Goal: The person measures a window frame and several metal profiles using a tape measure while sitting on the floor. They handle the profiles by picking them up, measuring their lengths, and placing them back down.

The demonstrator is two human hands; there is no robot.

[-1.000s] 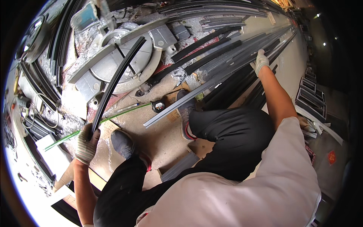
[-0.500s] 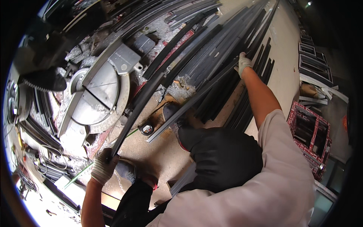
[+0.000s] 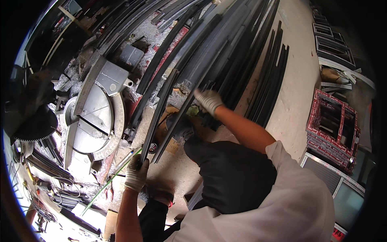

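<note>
My left hand, in a white glove, grips the near end of a long black metal strip that runs up and away over the floor. My right hand, also gloved, reaches forward and rests on a second long dark profile lying beside the first; whether its fingers close around it is hard to tell. Both strips lie next to the round grey table of a mitre saw, left of my hands. My dark-trousered knees fill the lower middle.
A toothed saw blade sits at far left. Many long dark profiles are piled across the top. Red window frames are stacked at right. A green rod lies on the gritty floor near my left hand.
My right hand has pulled back from far along the pile to a spot close in front of me. The left hand keeps its grip on the strip.
</note>
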